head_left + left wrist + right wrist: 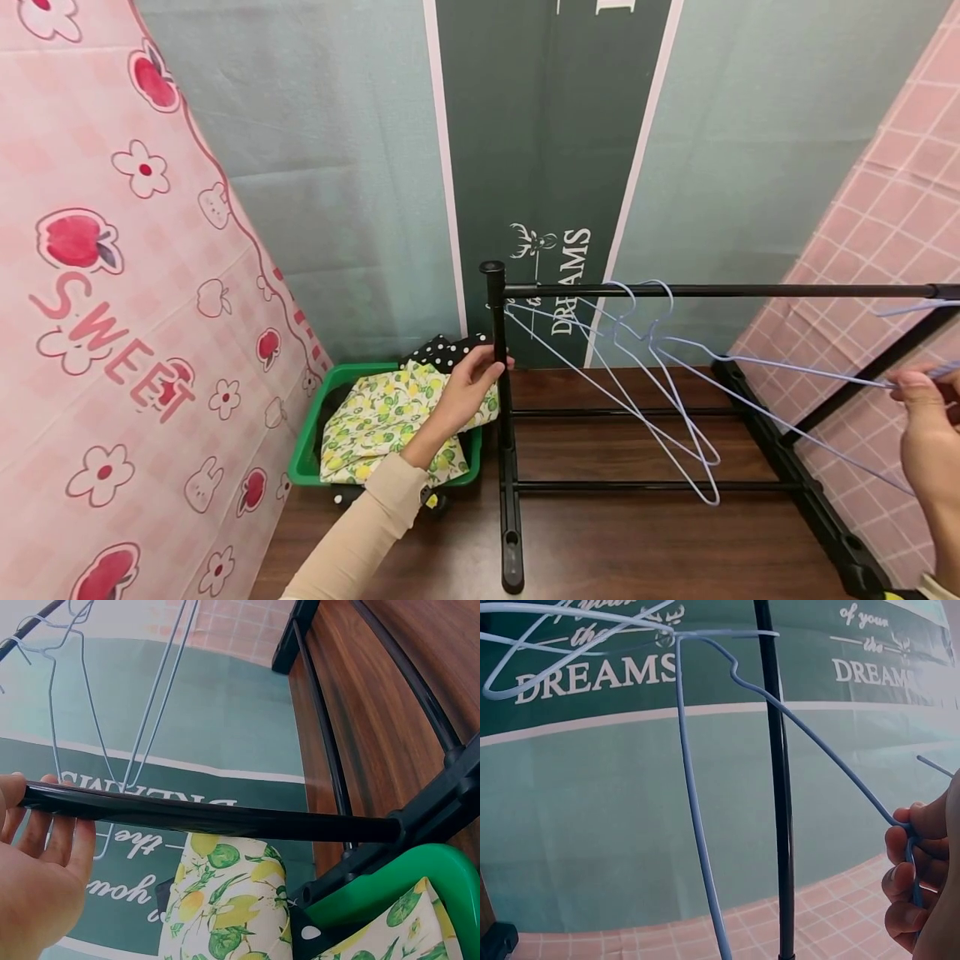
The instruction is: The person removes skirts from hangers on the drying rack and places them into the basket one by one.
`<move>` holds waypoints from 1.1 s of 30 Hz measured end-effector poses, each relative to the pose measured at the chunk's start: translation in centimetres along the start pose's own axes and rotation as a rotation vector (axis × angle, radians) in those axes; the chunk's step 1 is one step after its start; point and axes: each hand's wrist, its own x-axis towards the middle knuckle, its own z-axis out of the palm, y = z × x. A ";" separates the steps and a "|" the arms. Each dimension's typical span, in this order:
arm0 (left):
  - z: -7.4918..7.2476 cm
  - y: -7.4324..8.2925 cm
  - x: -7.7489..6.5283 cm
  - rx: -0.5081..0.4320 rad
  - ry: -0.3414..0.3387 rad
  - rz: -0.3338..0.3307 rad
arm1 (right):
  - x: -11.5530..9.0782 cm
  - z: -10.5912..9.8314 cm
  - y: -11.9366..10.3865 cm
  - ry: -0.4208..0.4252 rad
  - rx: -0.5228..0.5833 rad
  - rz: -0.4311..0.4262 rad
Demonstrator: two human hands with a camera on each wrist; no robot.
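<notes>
My left hand (472, 387) grips the upright black post (500, 333) of a clothes rack; in the left wrist view its fingers (56, 836) lie against the tube. At the far right, my right hand (926, 442) pinches one end of a light blue wire hanger (780, 364), whose hook is at the rack's top rail (750, 291). The right wrist view has the hanger's wire (832, 761) sloping down to the curled fingers (907, 889). More blue hangers (675, 400) hang beside it, and their wires cross.
A green basket (300, 467) on the wood floor, left of the rack, holds a lemon-print cloth (382, 417) and a black polka-dot cloth (442, 352). Low black bars (645, 486) join the rack's feet. Another blue hanger (915, 308) is at the rail's right end. Printed curtains surround the area.
</notes>
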 end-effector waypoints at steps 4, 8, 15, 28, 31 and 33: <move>0.1 1.2 -0.3 0.010 0.000 -0.008 | 0.0 -0.1 0.3 0.009 0.011 0.020; 0.0 1.2 -0.3 0.004 -0.009 -0.006 | -0.2 0.0 0.5 0.004 -0.015 0.024; -0.1 1.3 -0.3 0.001 -0.016 -0.007 | -0.5 0.3 0.7 -0.042 -0.083 -0.072; 0.0 1.7 -0.5 0.014 -0.009 -0.004 | -0.3 1.6 0.6 -0.040 -0.263 -0.134; -0.1 1.7 -0.4 0.010 -0.009 0.000 | -0.2 1.9 0.5 -0.055 -0.276 -0.154; -0.1 1.7 -0.4 0.005 -0.010 0.000 | -0.2 2.1 0.4 -0.063 -0.262 -0.159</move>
